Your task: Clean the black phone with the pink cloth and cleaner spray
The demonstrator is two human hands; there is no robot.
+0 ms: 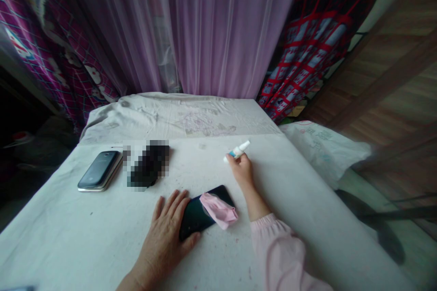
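A black phone [196,216] lies face up on the white table cover [102,236] in front of me. My left hand [167,232] rests flat on its left edge, fingers spread, thumb against the phone's near end. A crumpled pink cloth [219,210] lies on the phone's right part. Farther back and to the right, my right hand [241,169] is closed round a small white bottle [238,150] with a blue label, its tip pointing up and right.
A dark phone with a silver rim [99,170] lies at the left, and a blurred dark object [147,165] sits beside it. Purple curtains [205,32] hang behind the table. A white bag [324,148] lies off the table's right edge.
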